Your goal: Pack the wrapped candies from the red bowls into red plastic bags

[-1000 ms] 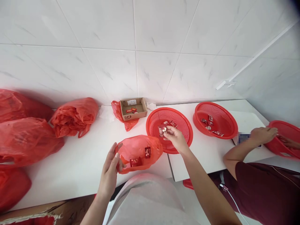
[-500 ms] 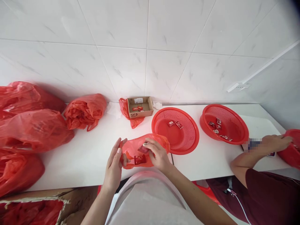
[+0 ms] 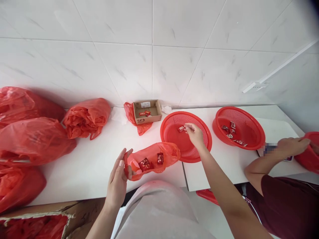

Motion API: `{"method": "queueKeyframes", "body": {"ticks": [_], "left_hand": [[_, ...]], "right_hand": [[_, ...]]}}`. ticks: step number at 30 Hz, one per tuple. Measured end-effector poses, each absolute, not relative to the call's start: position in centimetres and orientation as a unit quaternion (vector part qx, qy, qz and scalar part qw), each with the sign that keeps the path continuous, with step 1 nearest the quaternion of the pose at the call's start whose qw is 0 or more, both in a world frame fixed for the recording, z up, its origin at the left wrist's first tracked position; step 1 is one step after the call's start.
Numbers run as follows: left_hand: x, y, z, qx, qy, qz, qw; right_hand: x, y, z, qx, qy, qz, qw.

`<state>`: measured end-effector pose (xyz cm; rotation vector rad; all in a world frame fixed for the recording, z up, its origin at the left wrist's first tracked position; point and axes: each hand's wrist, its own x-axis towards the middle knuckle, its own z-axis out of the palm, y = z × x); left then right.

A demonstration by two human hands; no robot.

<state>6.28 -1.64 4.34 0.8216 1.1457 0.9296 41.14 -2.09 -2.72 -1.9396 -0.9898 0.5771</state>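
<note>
My left hand (image 3: 118,186) grips the rim of a thin red plastic bag (image 3: 171,151), fingers inside its mouth and thumb outside. The bag lies spread on the white table, with two small dark-red wrapped packets (image 3: 160,158) in it. My right hand (image 3: 195,135) reaches into a red mesh basket (image 3: 165,124), its fingers curled together at the right edge of a small red-and-white packet (image 3: 180,128). What the fingertips pinch, if anything, is hidden beneath the hand.
A cardboard box (image 3: 156,118) with red packets stands near the tiled wall. Another red basket (image 3: 258,141) holds several packets. Full red bags (image 3: 37,139) crowd the left. At the right, a co-worker's hand (image 3: 292,146) is beside a red container (image 3: 314,135). An open carton (image 3: 82,209) sits below the table.
My right hand has left a packet in the bag and moved right into the mesh basket. One of the two packets seen there is now covered. The left hand still holds the bag.
</note>
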Motion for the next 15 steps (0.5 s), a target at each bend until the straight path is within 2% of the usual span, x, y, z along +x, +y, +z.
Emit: {"method": "queueKeyframes", "body": {"ticks": [1, 4, 10, 15], "left_hand": [[6.4, -1.6, 4.4, 0.362, 0.506, 0.411, 0.666], [6.8, -1.3, 4.7, 0.356, 0.506, 0.408, 0.671], [7.2, -1.0, 4.7, 0.345, 0.530, 0.409, 0.658], [7.2, -0.9, 4.5, 0.330, 0.541, 0.407, 0.658]], "right_hand": [[42.5, -1.5, -3.7, -0.812, -0.382, 0.238, 0.372], [44.4, -0.1, -6.9, -0.840, -0.373, 0.266, 0.293], [42.9, 1.7, -11.9, -0.854, -0.373, 0.271, 0.241], [41.6, 1.5, -13.0, -0.855, -0.348, 0.281, 0.263]]}}
